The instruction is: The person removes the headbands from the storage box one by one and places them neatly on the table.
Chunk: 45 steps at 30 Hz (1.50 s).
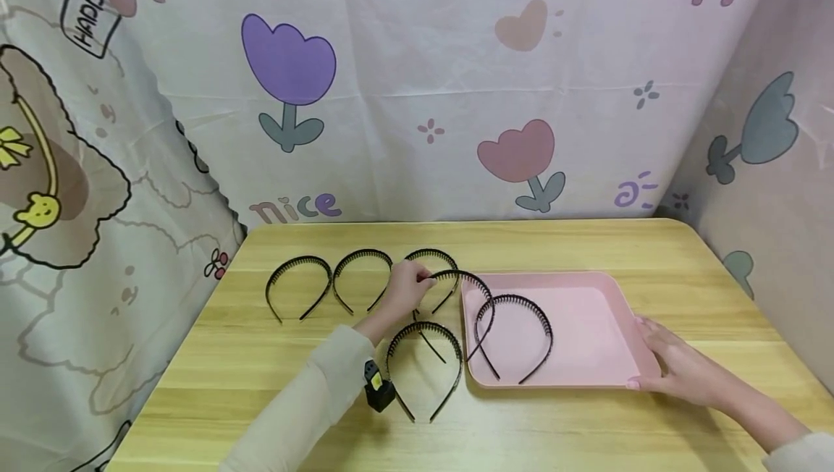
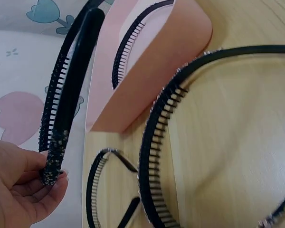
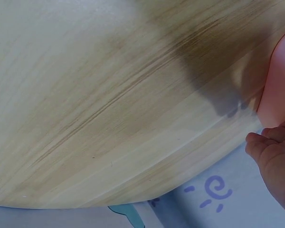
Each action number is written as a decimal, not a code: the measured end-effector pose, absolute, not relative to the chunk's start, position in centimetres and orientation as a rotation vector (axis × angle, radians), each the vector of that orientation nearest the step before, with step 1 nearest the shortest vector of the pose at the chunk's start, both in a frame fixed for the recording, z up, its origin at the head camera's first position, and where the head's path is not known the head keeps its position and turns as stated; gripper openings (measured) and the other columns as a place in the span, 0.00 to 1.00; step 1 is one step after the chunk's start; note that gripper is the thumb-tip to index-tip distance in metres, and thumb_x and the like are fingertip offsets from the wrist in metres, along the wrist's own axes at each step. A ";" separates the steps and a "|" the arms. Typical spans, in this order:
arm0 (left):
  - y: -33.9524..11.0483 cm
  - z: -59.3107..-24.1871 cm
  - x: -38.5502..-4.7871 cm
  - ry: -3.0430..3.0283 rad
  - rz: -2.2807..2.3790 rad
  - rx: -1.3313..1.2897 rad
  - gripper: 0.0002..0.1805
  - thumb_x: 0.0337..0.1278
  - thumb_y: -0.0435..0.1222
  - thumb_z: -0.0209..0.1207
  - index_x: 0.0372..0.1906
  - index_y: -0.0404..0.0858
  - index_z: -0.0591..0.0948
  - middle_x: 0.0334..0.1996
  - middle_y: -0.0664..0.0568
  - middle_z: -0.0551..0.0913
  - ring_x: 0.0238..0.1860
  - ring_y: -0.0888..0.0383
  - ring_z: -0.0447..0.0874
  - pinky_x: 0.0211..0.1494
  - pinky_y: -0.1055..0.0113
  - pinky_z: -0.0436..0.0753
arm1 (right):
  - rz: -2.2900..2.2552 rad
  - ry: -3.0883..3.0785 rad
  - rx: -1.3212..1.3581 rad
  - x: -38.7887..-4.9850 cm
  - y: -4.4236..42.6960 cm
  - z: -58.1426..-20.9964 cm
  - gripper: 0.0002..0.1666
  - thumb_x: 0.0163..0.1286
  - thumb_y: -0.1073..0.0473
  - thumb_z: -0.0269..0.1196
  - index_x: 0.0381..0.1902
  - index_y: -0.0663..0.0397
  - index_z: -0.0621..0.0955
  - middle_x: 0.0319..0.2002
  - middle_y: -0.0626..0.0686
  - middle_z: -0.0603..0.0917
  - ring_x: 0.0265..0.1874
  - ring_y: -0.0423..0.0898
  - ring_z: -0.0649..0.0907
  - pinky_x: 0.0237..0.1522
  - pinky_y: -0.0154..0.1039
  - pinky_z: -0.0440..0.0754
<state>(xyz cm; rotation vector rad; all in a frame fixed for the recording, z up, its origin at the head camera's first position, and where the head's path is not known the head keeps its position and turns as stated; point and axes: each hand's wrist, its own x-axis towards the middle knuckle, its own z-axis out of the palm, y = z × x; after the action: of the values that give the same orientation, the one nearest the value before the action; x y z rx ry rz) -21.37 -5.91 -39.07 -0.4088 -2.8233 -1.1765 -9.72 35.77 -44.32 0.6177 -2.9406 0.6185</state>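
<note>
My left hand [image 1: 408, 287] pinches one end area of a black toothed headband [image 2: 69, 90], with glittery specks near the grip. In the head view this held headband reaches over the left edge of a pink tray [image 1: 586, 327]. Another black headband [image 1: 549, 323] lies in the left part of that tray. At the tray's right side, my right hand [image 1: 691, 369] touches the outer wall and front corner, fingers spread and fairly straight. Close below the left hand, on the table, lies a further headband [image 1: 459, 356], large in the left wrist view.
Three similar headbands form a row at the back left: one headband [image 1: 299, 260], a middle headband [image 1: 362, 253] and a third headband [image 1: 426, 252] partly behind the left hand. The wooden table [image 1: 260, 399] ends at a patterned cloth [image 1: 404, 168] behind. A small black device [image 1: 378, 386] sits on the left wrist.
</note>
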 end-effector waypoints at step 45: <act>-19.7 -42.3 -17.8 -2.824 -1.016 -0.271 0.05 0.50 0.27 0.62 0.32 0.27 0.84 0.29 0.38 0.86 0.30 0.49 0.84 0.32 0.64 0.83 | 0.625 -2.957 0.618 -9.9 36.0 -44.4 0.57 0.45 0.48 0.73 0.60 0.83 0.62 0.59 0.79 0.63 0.60 0.74 0.62 0.53 0.07 0.31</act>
<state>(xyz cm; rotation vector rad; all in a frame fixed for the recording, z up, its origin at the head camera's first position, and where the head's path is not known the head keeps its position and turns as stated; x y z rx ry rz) -17.80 -19.68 -42.28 -0.2707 -2.8242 -1.0162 -9.89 35.97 -44.36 0.6183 -2.9567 0.6254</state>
